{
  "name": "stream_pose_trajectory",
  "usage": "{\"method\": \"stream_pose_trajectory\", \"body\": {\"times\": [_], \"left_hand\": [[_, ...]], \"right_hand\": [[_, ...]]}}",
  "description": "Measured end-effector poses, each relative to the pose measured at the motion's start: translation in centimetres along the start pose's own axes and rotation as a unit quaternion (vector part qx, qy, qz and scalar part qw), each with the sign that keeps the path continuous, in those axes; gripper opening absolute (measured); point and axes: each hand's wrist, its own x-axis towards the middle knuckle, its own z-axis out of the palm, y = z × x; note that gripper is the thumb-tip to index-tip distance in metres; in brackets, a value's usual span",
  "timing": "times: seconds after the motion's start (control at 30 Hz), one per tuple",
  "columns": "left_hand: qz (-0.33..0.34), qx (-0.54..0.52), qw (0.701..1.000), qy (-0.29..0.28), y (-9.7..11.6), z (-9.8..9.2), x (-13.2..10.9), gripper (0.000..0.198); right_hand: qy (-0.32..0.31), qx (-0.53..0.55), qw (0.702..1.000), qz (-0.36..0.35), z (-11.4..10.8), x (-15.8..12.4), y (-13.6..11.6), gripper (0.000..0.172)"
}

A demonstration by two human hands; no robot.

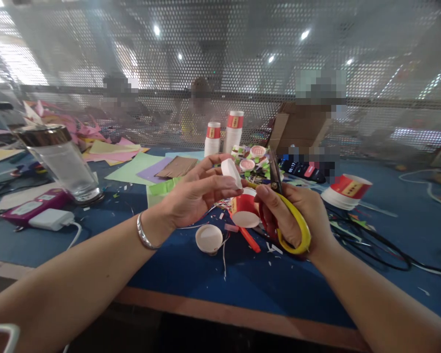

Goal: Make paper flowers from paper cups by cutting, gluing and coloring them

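Between the thumb and fingers of my left hand (196, 189) is a small white paper cup bottom (231, 173) with a short rim, held tilted above the table. My right hand (301, 208) grips a pair of scissors (303, 233) by the yellow handles. The dark blades point up and away, to the right of the cup bottom and apart from it. Below my hands lies a red and white paper cup piece (245, 218). Another round cup bottom (208, 239) rests nearer the front, beside an orange-red pen (250, 240).
White scraps dot the blue table (176, 274). Behind stand cup stacks (235, 130), a pile of decorated cup bottoms (257, 151) and a phone (303, 169). Glass bottle (69, 162), white charger (51, 219) and coloured paper (132, 169) are left; tilted cups (349, 191) and black cables (382, 245) right.
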Motion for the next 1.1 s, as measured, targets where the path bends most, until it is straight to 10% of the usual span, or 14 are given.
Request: {"method": "stream_pose_trajectory", "body": {"times": [0.27,0.47,0.87,1.1], "left_hand": [[-0.070,-0.141,0.986,0.056,1.5,0.6,0.1,0.039],[-0.104,-0.161,0.981,-0.020,1.1,0.6,-0.2,0.041],[-0.077,0.136,0.979,-0.134,2.7,-0.5,-0.4,0.060],[-0.211,0.583,0.740,-0.262,3.9,-1.5,-0.7,0.028]], "right_hand": [[0.047,-0.117,0.988,-0.090,-0.6,0.3,1.2,0.045],[0.048,-0.127,0.985,-0.107,-0.5,0.4,1.0,0.043],[0.041,-0.057,0.996,-0.062,-0.1,0.1,0.3,0.036],[0.041,-0.108,0.990,-0.078,-0.3,0.5,1.2,0.028]]}}
